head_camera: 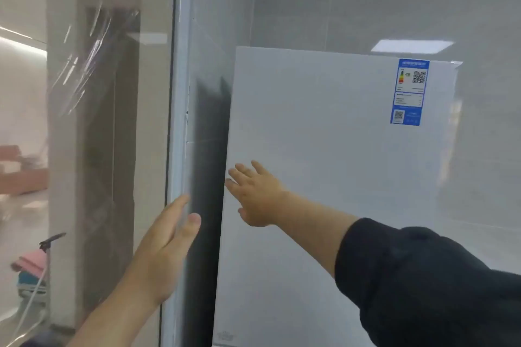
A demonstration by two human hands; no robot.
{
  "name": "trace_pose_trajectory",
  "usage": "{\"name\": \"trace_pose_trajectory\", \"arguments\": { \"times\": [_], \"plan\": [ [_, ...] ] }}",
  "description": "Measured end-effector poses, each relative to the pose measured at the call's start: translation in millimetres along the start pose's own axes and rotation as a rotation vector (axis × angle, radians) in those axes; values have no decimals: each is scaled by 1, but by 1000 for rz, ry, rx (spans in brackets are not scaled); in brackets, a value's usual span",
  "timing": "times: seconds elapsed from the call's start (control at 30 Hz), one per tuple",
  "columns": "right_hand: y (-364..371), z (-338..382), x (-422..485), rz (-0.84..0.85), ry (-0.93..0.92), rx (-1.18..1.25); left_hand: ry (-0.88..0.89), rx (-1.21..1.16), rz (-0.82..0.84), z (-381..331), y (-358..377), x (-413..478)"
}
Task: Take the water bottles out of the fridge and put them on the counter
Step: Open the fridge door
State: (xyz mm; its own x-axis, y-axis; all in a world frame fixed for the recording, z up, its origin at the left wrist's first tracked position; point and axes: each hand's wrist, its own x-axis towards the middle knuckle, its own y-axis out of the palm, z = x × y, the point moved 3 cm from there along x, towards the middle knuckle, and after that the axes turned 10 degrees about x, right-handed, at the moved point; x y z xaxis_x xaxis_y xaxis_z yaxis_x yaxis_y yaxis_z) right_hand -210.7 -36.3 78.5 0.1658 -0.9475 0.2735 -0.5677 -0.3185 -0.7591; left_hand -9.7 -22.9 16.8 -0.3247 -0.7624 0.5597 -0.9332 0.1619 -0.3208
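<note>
A white fridge (324, 135) fills the middle right, its door closed, with a blue energy label (409, 91) at its upper right. My right hand (255, 194) reaches out with fingers spread, its fingertips at the door's left edge, next to a dark gap (210, 163). My left hand (166, 251) is held flat and open against the pale frame (179, 121) left of the fridge. No water bottles and no counter are in view.
A glass panel (98, 93) with loose plastic film stands on the left. Behind it are a dark doorway, a pink and blue object (29, 267) low down and a white cable. Grey tiled wall (366, 3) rises above the fridge.
</note>
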Motion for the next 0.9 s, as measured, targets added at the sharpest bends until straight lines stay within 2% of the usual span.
{"name": "trace_pose_trajectory", "arguments": {
  "times": [0.1, 0.2, 0.5, 0.67, 0.8, 0.83, 0.9],
  "plan": [
    [11, 6, 47, 35, -63, -244, -50, -105, 72, 29, 10, 24],
    [15, 1, 70, 101, -50, -360, -71, -143, 115, 45, 20, 38],
    [11, 6, 79, 72, -33, -347, -59, -131, 173, 53, 35, 64],
    [-2, 9, 48, -87, -142, -249, -42, -79, 178, 44, 32, 63],
    [-27, 23, 2, -315, -224, -51, 10, -132, 183, 12, 31, 57],
    [-37, 24, -13, -419, -180, 44, 36, -175, 179, 0, 29, 54],
    [-60, 17, -48, -604, 77, 288, 56, -248, 164, -24, 24, 45]
  ]
}}
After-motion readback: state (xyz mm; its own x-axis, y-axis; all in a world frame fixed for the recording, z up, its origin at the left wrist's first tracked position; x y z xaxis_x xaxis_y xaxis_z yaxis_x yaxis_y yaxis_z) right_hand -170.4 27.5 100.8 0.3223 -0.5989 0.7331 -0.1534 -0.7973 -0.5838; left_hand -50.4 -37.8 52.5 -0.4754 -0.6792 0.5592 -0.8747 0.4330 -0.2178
